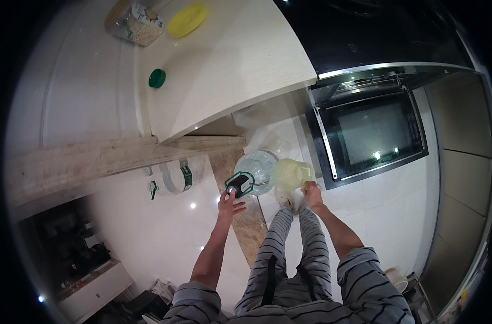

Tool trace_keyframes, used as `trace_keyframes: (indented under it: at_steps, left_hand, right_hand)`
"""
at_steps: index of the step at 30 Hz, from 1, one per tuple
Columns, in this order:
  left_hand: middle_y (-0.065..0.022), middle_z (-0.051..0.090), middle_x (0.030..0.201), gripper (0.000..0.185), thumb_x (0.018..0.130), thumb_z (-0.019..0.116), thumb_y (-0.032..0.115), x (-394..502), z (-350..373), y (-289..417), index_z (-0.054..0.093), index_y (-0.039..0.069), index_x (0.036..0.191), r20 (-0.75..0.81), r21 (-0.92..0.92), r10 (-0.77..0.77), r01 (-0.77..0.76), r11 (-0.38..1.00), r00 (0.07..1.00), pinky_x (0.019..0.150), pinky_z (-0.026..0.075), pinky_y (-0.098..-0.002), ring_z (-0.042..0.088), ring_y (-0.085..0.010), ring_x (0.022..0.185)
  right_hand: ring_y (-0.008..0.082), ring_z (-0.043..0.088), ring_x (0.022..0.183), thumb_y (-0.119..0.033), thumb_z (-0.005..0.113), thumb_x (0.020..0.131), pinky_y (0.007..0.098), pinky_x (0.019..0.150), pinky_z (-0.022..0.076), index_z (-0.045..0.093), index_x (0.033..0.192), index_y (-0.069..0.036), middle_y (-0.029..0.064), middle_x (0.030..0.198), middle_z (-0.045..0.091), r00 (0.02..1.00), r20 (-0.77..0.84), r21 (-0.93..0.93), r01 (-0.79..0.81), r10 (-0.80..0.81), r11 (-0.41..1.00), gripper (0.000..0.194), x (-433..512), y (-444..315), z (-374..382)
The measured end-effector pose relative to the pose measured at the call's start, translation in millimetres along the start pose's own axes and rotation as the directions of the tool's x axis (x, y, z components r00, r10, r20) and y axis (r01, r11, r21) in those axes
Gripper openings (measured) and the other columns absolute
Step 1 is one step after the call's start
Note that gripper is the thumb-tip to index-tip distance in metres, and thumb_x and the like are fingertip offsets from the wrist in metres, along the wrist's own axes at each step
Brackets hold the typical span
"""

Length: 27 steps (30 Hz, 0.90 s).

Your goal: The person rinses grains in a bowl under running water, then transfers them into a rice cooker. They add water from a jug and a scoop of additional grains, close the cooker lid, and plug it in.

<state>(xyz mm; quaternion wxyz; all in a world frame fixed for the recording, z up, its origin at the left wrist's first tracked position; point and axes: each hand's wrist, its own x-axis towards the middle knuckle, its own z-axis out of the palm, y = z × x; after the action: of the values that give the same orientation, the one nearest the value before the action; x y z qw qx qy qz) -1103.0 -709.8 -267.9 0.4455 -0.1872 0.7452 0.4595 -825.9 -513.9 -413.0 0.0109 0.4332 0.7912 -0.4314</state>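
Observation:
A large clear plastic water bottle (253, 164) stands upright on the floor, with a green carrying handle around its neck. On top of it sits a black electric water pump (240, 184) with a thin metal spout. My left hand (228, 207) touches the pump's top button with a fingertip, its other fingers spread apart. The spout points towards a translucent yellow pitcher (288, 175), which my right hand (312, 195) grips by its handle beside the bottle. How much is inside the pitcher cannot be made out.
More clear bottles (175, 178) are on the floor at left. The oven door (371, 133) hangs down at right. A green cap (157, 78), yellow lid (187, 20) and jar of oats (143, 30) rest on the countertop (230, 52). A brown stone strip (246, 227) crosses the floor.

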Motion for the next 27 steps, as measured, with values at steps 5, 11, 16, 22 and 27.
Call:
trace_keyframes:
  at_steps: [5,11,16,22,27]
  left_hand:
    - [-0.0221,0.055,0.124,0.077,0.096,0.052,0.060,-6,-3,-21,0.031,0.004,0.146,0.086,-0.053,0.004,0.001,0.999,0.996,0.080,0.062,-0.0492,0.070,-0.0382,0.097]
    - [-0.0163,0.061,0.116,0.061,0.100,0.051,0.051,17,-51,-126,0.042,0.006,0.139,0.041,0.094,-0.241,0.237,0.967,0.970,0.077,0.060,-0.0435,0.070,-0.0319,0.095]
    - [-0.0251,0.065,0.114,0.055,0.093,0.060,0.049,1,-76,-222,0.061,0.005,0.126,0.207,0.874,0.081,-0.221,0.433,0.975,0.093,0.049,-0.0487,0.062,-0.0410,0.108]
    - [-0.0255,0.059,0.123,0.049,0.096,0.061,0.037,-18,-44,-212,0.058,0.002,0.128,0.111,0.915,0.267,-0.203,0.347,0.957,0.097,0.046,-0.0505,0.055,-0.0422,0.118]
    - [-0.0240,0.058,0.123,0.041,0.096,0.062,0.026,-6,-29,-187,0.057,-0.001,0.127,0.115,0.818,0.427,-0.329,0.471,0.897,0.100,0.045,-0.0472,0.055,-0.0414,0.117]
  right_hand:
    - [0.0474,0.062,0.088,-0.008,0.069,0.084,0.0524,0.073,0.0535,0.056,0.106,-0.003,0.0260,0.104,0.058,1.000,0.013,0.041,0.009,-0.010,0.999,0.026,8,14,14]
    - [0.0450,0.060,0.094,-0.006,0.072,0.081,0.0506,0.080,0.0501,0.059,0.100,-0.001,0.0246,0.097,0.062,0.999,-0.039,0.152,-0.027,0.034,0.988,0.023,20,34,37]
    - [0.0445,0.060,0.095,-0.005,0.072,0.081,0.0494,0.083,0.0493,0.060,0.102,0.000,0.0243,0.095,0.063,0.995,-0.098,0.191,0.012,0.007,0.982,0.025,36,67,65]
    - [0.0452,0.060,0.101,-0.007,0.072,0.081,0.0491,0.085,0.0508,0.059,0.106,-0.002,0.0242,0.105,0.063,0.996,-0.006,0.252,-0.090,0.094,0.964,0.029,64,133,121]
    - [0.0458,0.060,0.100,-0.006,0.072,0.080,0.0481,0.084,0.0512,0.059,0.106,-0.002,0.0231,0.102,0.064,0.975,0.055,0.338,-0.221,0.215,0.915,0.029,93,213,199]
